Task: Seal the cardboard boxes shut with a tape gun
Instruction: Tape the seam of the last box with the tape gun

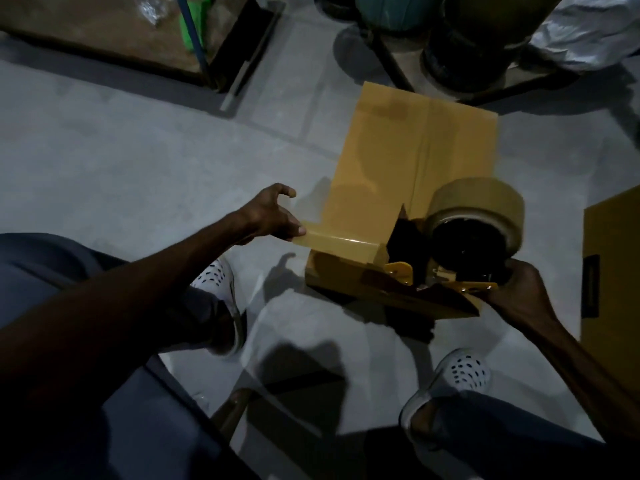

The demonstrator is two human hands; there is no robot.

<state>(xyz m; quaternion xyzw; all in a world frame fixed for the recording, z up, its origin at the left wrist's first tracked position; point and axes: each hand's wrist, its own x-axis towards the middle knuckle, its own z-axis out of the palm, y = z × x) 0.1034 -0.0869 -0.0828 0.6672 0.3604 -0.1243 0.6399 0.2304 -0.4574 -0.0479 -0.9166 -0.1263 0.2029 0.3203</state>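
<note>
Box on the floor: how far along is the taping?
Done: a tape strip already runs along the top seam of the box. In hand: the right hand holds the tape gun at the near end, while the left hand touches the near corner. Left: that end looks unfinished, and a second box waits at right.

Bare forearms with no sleeves, left hand at 10 o'clock, right hand at 4 o'clock, grey-blue trousers over both knees, white perforated clogs, left clog, right clog at 5 o'clock
</note>
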